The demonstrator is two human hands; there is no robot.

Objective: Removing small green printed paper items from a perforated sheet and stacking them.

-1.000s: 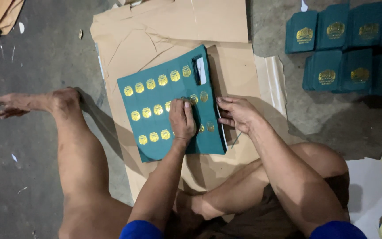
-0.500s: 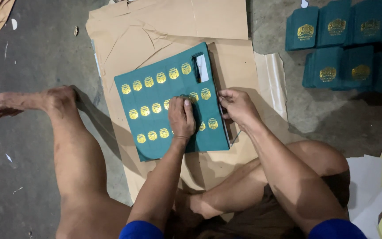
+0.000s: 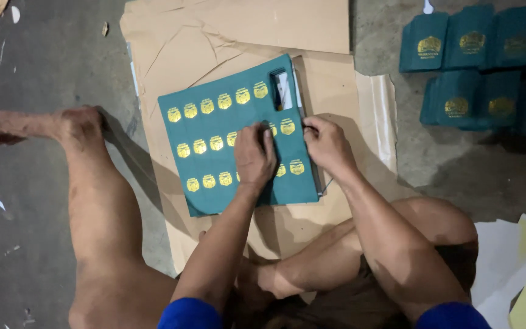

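Hands are working over a teal sheet (image 3: 226, 137) printed with rows of gold emblems, which is lying flat on brown cardboard (image 3: 232, 36) spread over the concrete floor. Judging by the piles of separate teal covers (image 3: 479, 67) sitting well apart at the upper right, some pieces are already finished, while this sheet is looking whole, its emblems uncut, so most of the work on it seems to be remaining. The left hand (image 3: 254, 155) is pressing palm-down on the sheet near its right half, fingers flat and spread, gripping nothing. The right hand (image 3: 327, 143) is sitting at the sheet's right edge, fingers curled around something thin along that edge; what it is cannot be told. Both forearms are reaching forward from the seated body, between the bent knees.
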